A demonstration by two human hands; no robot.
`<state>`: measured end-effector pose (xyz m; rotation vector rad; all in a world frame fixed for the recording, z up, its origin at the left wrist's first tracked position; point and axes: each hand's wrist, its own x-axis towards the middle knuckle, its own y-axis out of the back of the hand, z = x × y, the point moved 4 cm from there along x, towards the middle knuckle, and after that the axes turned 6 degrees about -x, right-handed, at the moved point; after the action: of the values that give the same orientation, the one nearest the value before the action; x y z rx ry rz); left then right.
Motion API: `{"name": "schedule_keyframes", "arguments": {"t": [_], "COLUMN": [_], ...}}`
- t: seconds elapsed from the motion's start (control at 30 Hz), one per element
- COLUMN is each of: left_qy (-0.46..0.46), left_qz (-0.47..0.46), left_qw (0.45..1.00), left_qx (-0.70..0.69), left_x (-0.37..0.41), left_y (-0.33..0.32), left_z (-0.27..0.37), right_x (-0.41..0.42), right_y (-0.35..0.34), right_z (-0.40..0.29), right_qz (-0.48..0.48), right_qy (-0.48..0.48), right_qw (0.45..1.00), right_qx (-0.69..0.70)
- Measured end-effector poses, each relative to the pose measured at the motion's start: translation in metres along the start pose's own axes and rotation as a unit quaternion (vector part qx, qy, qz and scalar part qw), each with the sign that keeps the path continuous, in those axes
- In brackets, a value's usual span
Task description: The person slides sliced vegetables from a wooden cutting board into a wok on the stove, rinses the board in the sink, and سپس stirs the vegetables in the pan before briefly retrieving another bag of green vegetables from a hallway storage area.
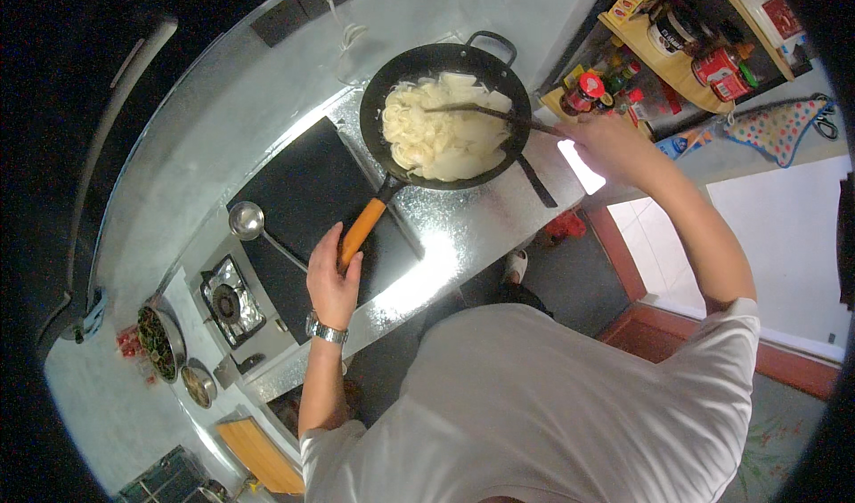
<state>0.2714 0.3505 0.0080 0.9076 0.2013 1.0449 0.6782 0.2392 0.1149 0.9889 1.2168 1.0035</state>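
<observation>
A dark wok (pixel 374 136) with an orange-sleeved handle (pixel 361 231) stands at the far end of the counter. Inside lie pale noodle-like coils (pixel 411 126) and flatter whitish pieces (pixel 461 159), whose exact kind I cannot tell. My left hand (pixel 334 269), with a metal watch at the wrist, is around the handle's end, thumb on one side and fingers on the other. In my right hand (pixel 604 146), beyond the wok's right rim, are dark chopsticks (pixel 491 110); their tips rest among the pale food.
Beside my left hand a steel ladle (pixel 247 221) lies on the black cooktop (pixel 307 196). A gas burner (pixel 229 301), bowls of food (pixel 160 343) and a wooden board (pixel 260 455) are lower left. Jars fill a corner shelf (pixel 668 69). A flat dark strip (pixel 538 182) lies near the counter edge.
</observation>
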Motion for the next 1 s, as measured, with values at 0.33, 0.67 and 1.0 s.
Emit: {"name": "schedule_keyframes", "arguments": {"t": [0.33,0.67,1.0], "left_qy": [-0.002,0.006,0.017], "left_qz": [0.011,-0.002,-0.014], "left_qw": [1.000,1.000,1.000], "left_qx": [-0.003,0.008,-0.010], "left_x": [-0.002,-0.001,-0.001], "left_y": [-0.002,-0.001,0.001], "left_z": [-0.005,-0.006,-0.004], "right_x": [-0.060,-0.033,-0.004], "right_y": [0.028,-0.002,-0.015], "right_z": [-0.036,-0.055,-0.038], "right_qz": [-0.026,-0.002,0.081], "right_qy": [-0.013,-0.026,-0.053], "right_qw": [1.000,0.999,0.995], "right_qx": [-0.005,-0.043,0.002]}}
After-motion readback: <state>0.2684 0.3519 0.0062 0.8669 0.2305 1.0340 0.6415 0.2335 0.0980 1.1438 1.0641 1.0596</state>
